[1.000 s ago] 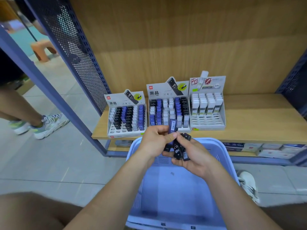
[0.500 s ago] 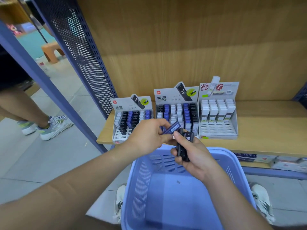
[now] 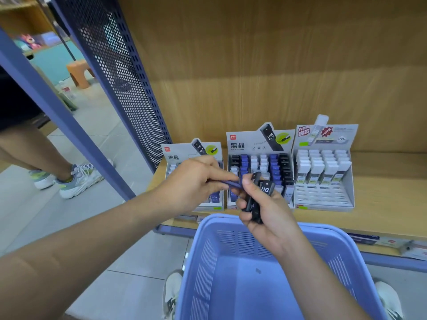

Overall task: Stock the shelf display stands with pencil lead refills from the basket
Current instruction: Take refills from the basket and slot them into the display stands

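The left hand (image 3: 194,181) pinches a blue refill (image 3: 232,184) lying crosswise, left to right. The left stand (image 3: 184,153) sits just beyond, probably its target. The right hand (image 3: 268,222) grips black refills (image 3: 255,199).

You had one blue refill case (image 3: 233,184) and black cases (image 3: 254,203) lettered white; your basket (image 3: 242,296) was periwinkle, the shelf (image 3: 383,204) tan wood-grain.

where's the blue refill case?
Head view, centre: the blue refill case is pinched in the left hand, just left of the black HB cases gripped by the right hand, in front of the middle display stand and above the basket.
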Demonstrator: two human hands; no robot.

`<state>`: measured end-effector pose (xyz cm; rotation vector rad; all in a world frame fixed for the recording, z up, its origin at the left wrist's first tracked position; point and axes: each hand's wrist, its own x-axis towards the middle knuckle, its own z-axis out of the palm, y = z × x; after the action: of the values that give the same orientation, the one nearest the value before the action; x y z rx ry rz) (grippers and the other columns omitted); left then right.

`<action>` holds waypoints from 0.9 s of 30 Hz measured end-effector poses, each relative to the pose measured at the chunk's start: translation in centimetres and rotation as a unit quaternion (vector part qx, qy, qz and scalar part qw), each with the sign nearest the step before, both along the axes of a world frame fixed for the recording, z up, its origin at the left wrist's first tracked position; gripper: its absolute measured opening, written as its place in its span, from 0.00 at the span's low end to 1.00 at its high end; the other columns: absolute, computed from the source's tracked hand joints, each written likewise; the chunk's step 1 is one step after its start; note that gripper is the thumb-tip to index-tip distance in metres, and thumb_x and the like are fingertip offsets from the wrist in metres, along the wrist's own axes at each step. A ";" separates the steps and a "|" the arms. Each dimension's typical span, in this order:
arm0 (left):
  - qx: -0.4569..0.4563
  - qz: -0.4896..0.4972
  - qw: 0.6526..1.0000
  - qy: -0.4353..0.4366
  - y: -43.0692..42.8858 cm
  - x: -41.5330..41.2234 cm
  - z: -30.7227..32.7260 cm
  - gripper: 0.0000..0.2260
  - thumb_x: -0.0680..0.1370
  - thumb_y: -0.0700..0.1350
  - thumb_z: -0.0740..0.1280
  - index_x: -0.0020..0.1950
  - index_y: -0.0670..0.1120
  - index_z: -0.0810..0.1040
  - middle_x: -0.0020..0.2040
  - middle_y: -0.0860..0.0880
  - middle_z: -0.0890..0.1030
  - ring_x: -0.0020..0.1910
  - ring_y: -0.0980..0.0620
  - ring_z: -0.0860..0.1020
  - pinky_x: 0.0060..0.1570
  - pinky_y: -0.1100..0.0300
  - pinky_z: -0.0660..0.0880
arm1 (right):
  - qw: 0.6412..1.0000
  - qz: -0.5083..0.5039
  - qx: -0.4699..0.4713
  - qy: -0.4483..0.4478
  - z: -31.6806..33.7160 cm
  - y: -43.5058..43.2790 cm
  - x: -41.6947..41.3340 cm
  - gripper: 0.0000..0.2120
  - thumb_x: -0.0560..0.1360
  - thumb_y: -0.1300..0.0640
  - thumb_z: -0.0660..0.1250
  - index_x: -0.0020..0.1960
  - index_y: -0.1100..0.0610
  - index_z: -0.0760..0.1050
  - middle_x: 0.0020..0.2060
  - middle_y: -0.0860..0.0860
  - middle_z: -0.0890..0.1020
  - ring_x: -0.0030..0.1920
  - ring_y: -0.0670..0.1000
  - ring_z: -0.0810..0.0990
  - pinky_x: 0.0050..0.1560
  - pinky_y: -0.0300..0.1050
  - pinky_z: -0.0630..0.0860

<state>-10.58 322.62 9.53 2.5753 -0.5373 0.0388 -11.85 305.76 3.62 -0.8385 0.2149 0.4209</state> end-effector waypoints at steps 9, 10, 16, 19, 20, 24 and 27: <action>-0.352 0.195 0.886 0.231 2.8 0.8 0.2 0.08 0.72 0.34 0.71 0.51 0.38 0.79 0.37 0.44 0.83 0.35 0.51 0.82 0.37 0.64 0.79 | 0.994 -0.033 -0.092 -0.052 -0.3 3.2 1.2 0.11 0.75 0.68 0.70 0.50 0.54 0.74 0.32 0.52 0.77 0.29 0.49 0.74 0.26 0.40 0.68; -0.353 0.201 0.887 0.219 3.1 1.0 0.3 0.07 0.71 0.34 0.72 0.48 0.38 0.80 0.35 0.45 0.83 0.34 0.52 0.82 0.37 0.64 0.79 | 0.993 -0.027 -0.104 -0.058 -0.3 3.5 1.3 0.09 0.75 0.66 0.69 0.49 0.53 0.75 0.33 0.52 0.78 0.29 0.48 0.74 0.26 0.40 0.68; -0.147 0.232 0.960 0.052 7.9 4.8 0.7 0.07 0.73 0.38 0.72 0.45 0.50 0.84 0.36 0.55 0.83 0.37 0.59 0.82 0.43 0.69 0.76 | 0.983 0.038 -0.170 -0.056 0.4 4.7 3.6 0.01 0.79 0.57 0.67 0.49 0.52 0.77 0.34 0.52 0.78 0.28 0.49 0.71 0.24 0.40 0.65; 0.036 0.212 0.976 0.041 9.2 6.1 -1.2 0.08 0.75 0.40 0.71 0.52 0.47 0.83 0.40 0.55 0.83 0.38 0.61 0.78 0.42 0.73 0.69 | 0.980 0.069 -0.174 -0.060 0.5 4.5 4.7 0.06 0.80 0.62 0.62 0.54 0.54 0.77 0.33 0.54 0.78 0.28 0.50 0.73 0.25 0.40 0.68; 0.076 0.198 0.976 0.045 9.4 6.4 -2.3 0.08 0.75 0.41 0.71 0.53 0.47 0.83 0.44 0.53 0.84 0.43 0.59 0.79 0.45 0.71 0.69 | 0.979 0.083 -0.174 -0.060 0.3 4.4 4.9 0.07 0.80 0.62 0.62 0.55 0.55 0.76 0.34 0.55 0.80 0.29 0.51 0.76 0.25 0.41 0.70; 0.123 0.168 0.976 0.065 9.7 7.3 -5.9 0.08 0.75 0.41 0.70 0.54 0.46 0.82 0.49 0.49 0.84 0.50 0.53 0.80 0.51 0.66 0.72 | 0.980 0.121 -0.149 -0.044 -1.4 4.3 4.7 0.08 0.81 0.62 0.61 0.60 0.59 0.73 0.42 0.60 0.86 0.37 0.56 0.85 0.26 0.43 0.77; 0.104 0.164 0.979 0.065 9.8 7.8 -7.3 0.08 0.75 0.40 0.70 0.53 0.45 0.82 0.48 0.48 0.84 0.49 0.54 0.80 0.49 0.69 0.69 | 0.982 0.129 -0.133 -0.022 -2.8 4.4 4.4 0.10 0.80 0.61 0.62 0.61 0.61 0.73 0.45 0.61 0.86 0.41 0.58 0.86 0.27 0.42 0.77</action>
<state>-2.78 332.42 2.19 2.8204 -0.0658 -0.0758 -7.46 310.20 0.78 -1.1440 0.1221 0.6247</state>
